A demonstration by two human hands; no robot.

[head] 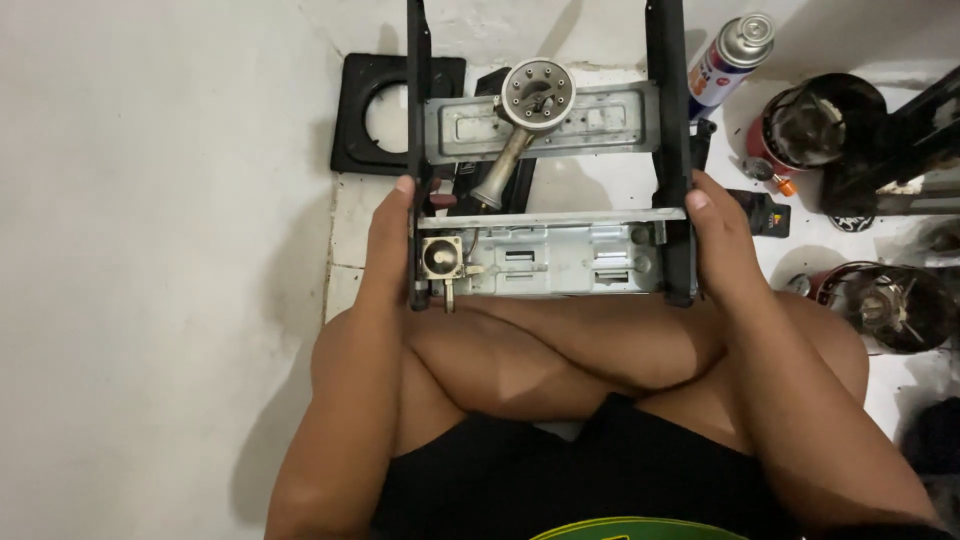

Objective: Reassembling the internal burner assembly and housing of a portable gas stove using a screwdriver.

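The person sits cross-legged on a white floor (150,250) and holds a stripped stove frame (550,250) over the knees, one hand on each side rail. The left hand (392,240) is clamped on the black left rail (418,120), the thumb lying along its top edge and the fingers wrapped under it out of sight. The right hand (722,245) is clamped on the black right rail (668,120) in the same way, thumb on top near the rail's inner edge.

Between the two hands runs a grey metal tray (560,262), and just inside the left hand's grip sits a small square valve block (441,257) with a round face. Beyond the grips, farther from the body, a grey cross plate (600,122) joins the rails, and a round burner head (538,95) rests on it; its tube (500,170) slants back toward the left hand.

Past the left hand, on the floor under the frame, lies a black square plate with a round hole (372,115). Past the right hand stand a tilted spray can (732,62), a dark round pot (815,125) and, nearer the right forearm, a second dark round vessel (885,305).
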